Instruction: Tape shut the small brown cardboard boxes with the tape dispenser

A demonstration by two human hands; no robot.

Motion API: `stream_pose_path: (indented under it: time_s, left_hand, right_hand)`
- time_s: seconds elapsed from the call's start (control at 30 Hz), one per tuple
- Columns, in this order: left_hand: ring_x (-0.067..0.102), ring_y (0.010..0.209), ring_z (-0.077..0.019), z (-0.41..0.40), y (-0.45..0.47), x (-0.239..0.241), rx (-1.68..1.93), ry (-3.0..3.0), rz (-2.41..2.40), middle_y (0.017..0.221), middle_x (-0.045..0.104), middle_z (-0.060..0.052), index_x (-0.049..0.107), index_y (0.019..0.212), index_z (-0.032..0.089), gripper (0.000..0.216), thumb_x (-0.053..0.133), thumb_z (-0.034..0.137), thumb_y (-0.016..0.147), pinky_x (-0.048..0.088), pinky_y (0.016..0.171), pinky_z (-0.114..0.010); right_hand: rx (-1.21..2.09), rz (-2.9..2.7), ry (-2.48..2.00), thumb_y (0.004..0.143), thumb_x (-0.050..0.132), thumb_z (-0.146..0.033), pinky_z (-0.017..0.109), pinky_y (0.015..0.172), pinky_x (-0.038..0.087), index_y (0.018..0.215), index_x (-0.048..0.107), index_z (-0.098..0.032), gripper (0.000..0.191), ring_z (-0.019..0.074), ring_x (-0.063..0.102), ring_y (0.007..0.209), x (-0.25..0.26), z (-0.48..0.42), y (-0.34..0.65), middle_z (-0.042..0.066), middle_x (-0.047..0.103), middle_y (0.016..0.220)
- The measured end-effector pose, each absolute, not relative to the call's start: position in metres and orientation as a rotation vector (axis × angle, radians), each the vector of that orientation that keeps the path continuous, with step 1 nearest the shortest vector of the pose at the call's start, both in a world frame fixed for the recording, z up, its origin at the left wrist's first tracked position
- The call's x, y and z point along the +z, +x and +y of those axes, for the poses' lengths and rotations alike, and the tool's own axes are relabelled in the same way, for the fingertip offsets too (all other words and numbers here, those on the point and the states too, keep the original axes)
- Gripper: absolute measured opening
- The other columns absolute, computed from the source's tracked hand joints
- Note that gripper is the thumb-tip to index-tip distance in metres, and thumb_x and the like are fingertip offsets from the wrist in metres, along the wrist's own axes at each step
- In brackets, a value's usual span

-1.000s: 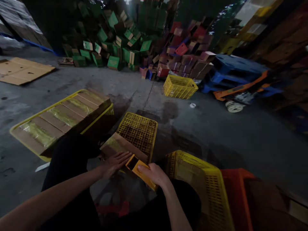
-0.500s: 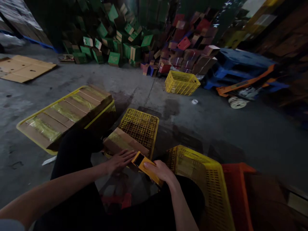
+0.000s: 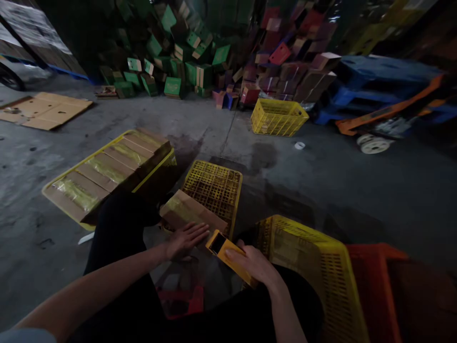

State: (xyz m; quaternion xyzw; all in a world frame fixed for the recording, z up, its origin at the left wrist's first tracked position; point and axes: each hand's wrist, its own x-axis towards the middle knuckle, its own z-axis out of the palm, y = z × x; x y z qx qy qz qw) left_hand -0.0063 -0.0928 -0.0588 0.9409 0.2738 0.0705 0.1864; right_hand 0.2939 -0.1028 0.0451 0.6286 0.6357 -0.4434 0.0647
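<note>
The right hand point(image 3: 255, 263) is wrapped around a yellow handheld tool point(image 3: 228, 256), its dark end pointing towards ten o'clock. The left hand point(image 3: 183, 241) lies flat, fingers outstretched, against a cardboard box point(image 3: 194, 212), which sits at twelve o'clock from it on a gridded yellow crate point(image 3: 217, 186).

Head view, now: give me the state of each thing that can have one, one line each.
Left hand: open, at the near cardboard box's edge
Right hand: closed around the yellow tool
Near cardboard box: taped, on the middle crate
Middle crate: grid side up
Left crate: filled with a row of taped boxes
Far crate: open-topped
Cardboard sheet: lying flat
Blue pallets: stacked
</note>
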Motion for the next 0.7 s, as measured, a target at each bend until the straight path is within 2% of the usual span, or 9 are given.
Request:
stream_pose_path:
  time_s: [0.17, 0.27, 0.43, 0.7]
  left_hand:
    - [0.013, 0.154, -0.0333, -0.093, -0.009, -0.058, 0.177, 2.633, 0.764, 0.169, 0.009, -0.013, -0.005, 0.162, 0.02, 0.096, 0.045, 0.063, 0.093, 0.013, 0.122, -0.052]
    - [0.012, 0.154, -0.0348, -0.098, -0.004, -0.055, 0.165, 2.643, 0.789, 0.169, 0.007, -0.013, -0.005, 0.162, 0.022, 0.1, 0.052, 0.062, 0.09, 0.011, 0.122, -0.054]
    - [0.013, 0.154, -0.0357, -0.108, 0.013, -0.058, 0.165, 2.67, 0.787, 0.167, 0.012, -0.018, -0.011, 0.161, 0.015, 0.116, 0.061, 0.062, 0.084, 0.011, 0.122, -0.054]
    - [0.017, 0.153, -0.0359, -0.103, 0.013, -0.064, 0.171, 2.695, 0.757, 0.166, 0.017, -0.018, -0.001, 0.162, 0.013, 0.106, 0.059, 0.058, 0.087, 0.017, 0.122, -0.053]
  right_hand:
    - [-1.355, 1.891, 1.922, 0.089, 0.056, -0.063, 0.024, 0.061, 0.038, 0.09, 0.073, -0.015, 0.051, 0.0211, 0.068, 0.082, 0.046, -0.104, 0.295, 0.007, 0.075, 0.089]
    - [-1.349, 1.855, 1.956, 0.088, 0.055, -0.064, 0.024, 0.058, 0.036, 0.088, 0.072, -0.015, 0.052, 0.0207, 0.068, 0.079, 0.044, -0.105, 0.294, 0.008, 0.075, 0.088]
    - [-1.346, 1.907, 1.954, 0.089, 0.055, -0.064, 0.024, 0.058, 0.037, 0.083, 0.072, -0.014, 0.053, 0.0209, 0.069, 0.079, 0.042, -0.109, 0.295, 0.009, 0.075, 0.086]
    - [-1.306, 1.972, 1.936, 0.089, 0.055, -0.063, 0.026, 0.065, 0.04, 0.089, 0.073, -0.017, 0.049, 0.0227, 0.068, 0.086, 0.045, -0.113, 0.296, 0.011, 0.074, 0.094]
